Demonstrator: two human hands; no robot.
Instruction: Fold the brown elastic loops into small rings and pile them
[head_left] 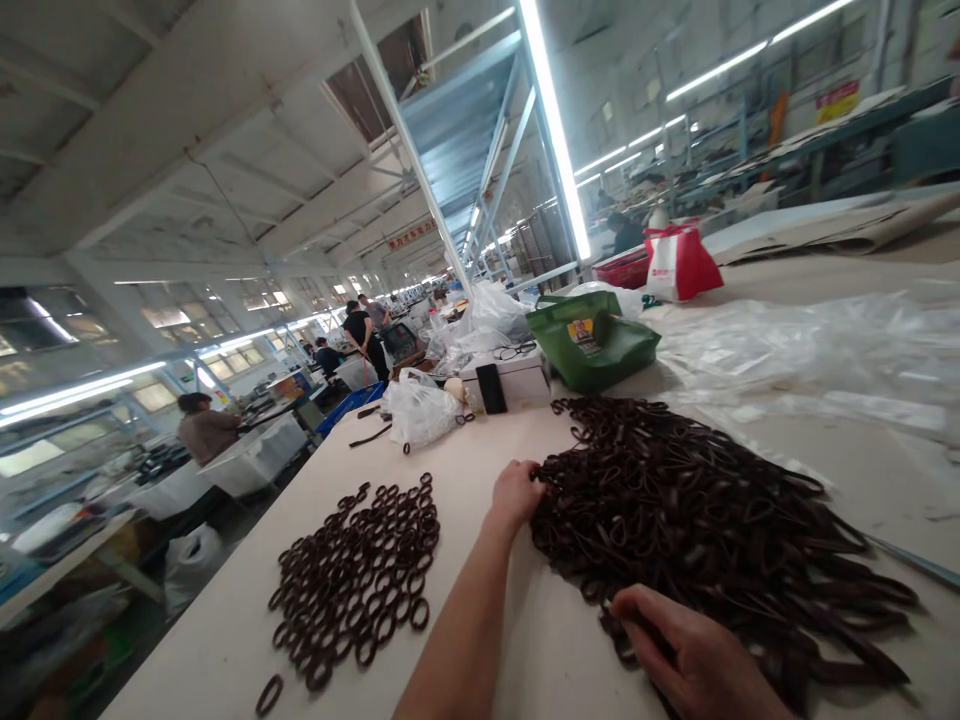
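The tangled heap of dark brown elastic loops (697, 520) is lying at centre-right on the matte beige surface (480, 450). The left hand (516, 492) is pinching loops at its 9 o'clock edge; the right hand (694, 655) is pressing loosely curled on its 6 o'clock edge. Flat round rings (356, 580) are lying spread well apart at 9 o'clock.

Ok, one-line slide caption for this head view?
Both hands, left hand and right hand, dig into a large pile of dark brown loops, beside coiled rings on the table.

A big loose heap of dark brown elastic strap loops (697, 520) sprawls tangled across the pale worktop (465, 470).
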